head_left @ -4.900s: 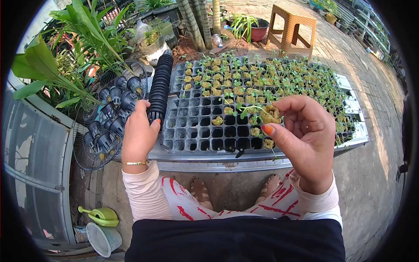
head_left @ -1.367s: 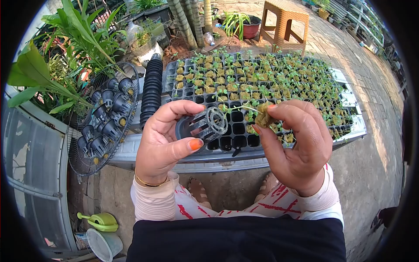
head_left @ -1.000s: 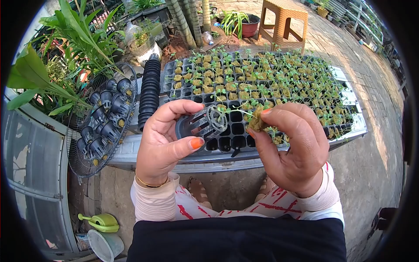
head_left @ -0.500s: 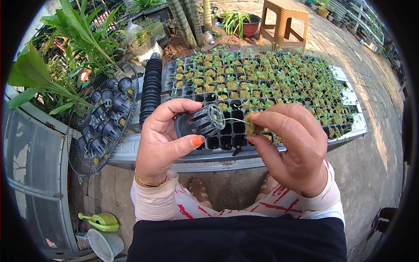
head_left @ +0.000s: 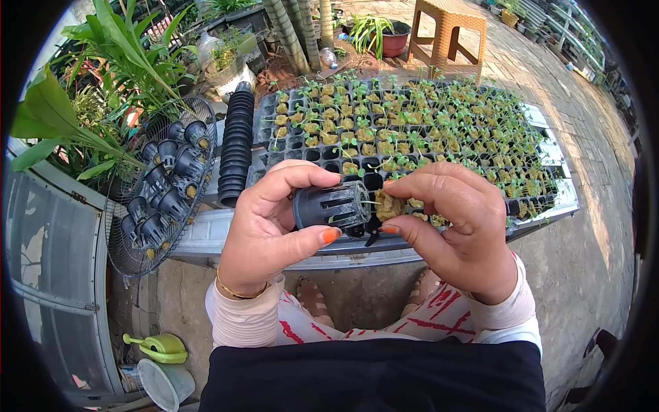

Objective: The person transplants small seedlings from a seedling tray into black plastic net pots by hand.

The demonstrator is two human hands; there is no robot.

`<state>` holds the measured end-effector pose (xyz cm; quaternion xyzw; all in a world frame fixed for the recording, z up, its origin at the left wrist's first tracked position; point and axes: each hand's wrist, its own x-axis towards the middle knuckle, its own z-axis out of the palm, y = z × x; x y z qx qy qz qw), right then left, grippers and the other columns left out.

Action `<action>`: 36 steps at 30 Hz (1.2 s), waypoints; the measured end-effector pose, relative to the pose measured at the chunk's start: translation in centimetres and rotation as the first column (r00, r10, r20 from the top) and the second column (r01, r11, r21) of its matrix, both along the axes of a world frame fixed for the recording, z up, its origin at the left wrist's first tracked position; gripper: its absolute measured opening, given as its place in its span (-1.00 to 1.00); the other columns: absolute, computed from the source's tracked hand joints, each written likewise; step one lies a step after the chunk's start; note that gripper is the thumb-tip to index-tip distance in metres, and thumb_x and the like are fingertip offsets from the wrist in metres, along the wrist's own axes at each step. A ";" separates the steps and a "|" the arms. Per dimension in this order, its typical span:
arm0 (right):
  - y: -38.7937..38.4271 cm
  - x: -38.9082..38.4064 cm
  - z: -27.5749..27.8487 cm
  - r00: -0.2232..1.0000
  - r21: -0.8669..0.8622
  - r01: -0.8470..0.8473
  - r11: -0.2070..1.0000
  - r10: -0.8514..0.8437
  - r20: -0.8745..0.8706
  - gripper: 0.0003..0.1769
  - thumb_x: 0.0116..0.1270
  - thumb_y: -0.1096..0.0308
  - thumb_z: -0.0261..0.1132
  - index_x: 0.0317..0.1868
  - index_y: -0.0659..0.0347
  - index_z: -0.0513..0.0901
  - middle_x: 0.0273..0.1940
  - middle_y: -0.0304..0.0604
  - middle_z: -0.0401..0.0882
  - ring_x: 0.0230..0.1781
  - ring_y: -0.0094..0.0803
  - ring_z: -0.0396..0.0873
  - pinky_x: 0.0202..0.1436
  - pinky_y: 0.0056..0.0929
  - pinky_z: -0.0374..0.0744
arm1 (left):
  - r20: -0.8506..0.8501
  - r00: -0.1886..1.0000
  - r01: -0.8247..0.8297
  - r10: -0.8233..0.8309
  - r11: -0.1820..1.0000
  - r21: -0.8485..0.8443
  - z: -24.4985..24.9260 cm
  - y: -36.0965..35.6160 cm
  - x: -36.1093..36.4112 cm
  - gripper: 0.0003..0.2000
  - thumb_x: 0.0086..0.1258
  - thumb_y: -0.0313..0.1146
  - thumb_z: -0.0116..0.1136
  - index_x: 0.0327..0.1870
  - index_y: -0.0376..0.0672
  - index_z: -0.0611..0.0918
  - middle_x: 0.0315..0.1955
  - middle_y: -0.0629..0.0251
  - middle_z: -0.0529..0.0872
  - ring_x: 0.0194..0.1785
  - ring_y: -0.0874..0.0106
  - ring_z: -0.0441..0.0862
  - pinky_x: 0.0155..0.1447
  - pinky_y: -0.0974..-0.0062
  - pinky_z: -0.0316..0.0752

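Note:
My left hand [head_left: 264, 230] is closed round a black slotted net pot [head_left: 335, 206], which lies sideways with its slotted bottom facing right. Between the thumb and fingers of my right hand [head_left: 456, 230] is a brownish growing plug [head_left: 390, 204]. A pale seedling stem runs from the plug into the bottom of the pot; the seedling's leaves are hidden inside it. Only a small gap separates plug and pot. Beneath and beyond both hands sits a black seedling tray [head_left: 295, 143] with many plugs and green sprouts; several cells at its near side hold no plug.
A stack of black net pots [head_left: 237, 147] lies left of the tray. Further left, a wire basket [head_left: 123, 264] holds several filled net pots. A green watering can [head_left: 163, 349] and a pale bucket [head_left: 165, 384] are on the ground. A woven-pattern stool [head_left: 449, 31] stands behind.
My hands have come closer together. The net pot has shifted right and turned more level, and the plug is nearer its bottom, with less stem showing between.

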<state>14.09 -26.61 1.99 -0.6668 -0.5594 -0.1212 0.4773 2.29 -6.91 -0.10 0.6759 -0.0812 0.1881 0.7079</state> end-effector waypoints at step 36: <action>1.3 0.5 -0.1 0.900 0.022 -0.150 0.988 0.146 -0.411 -0.72 -0.02 0.56 0.44 -0.22 0.31 0.69 -0.43 -0.23 0.56 -0.58 -0.58 0.30 -0.51 -0.59 0.31 | 0.121 0.989 -0.093 0.083 0.993 0.076 0.2 -0.3 0.1 -0.53 0.08 -0.68 0.34 0.08 -0.35 0.51 0.06 0.23 0.48 0.11 0.44 0.54 0.16 0.47 0.57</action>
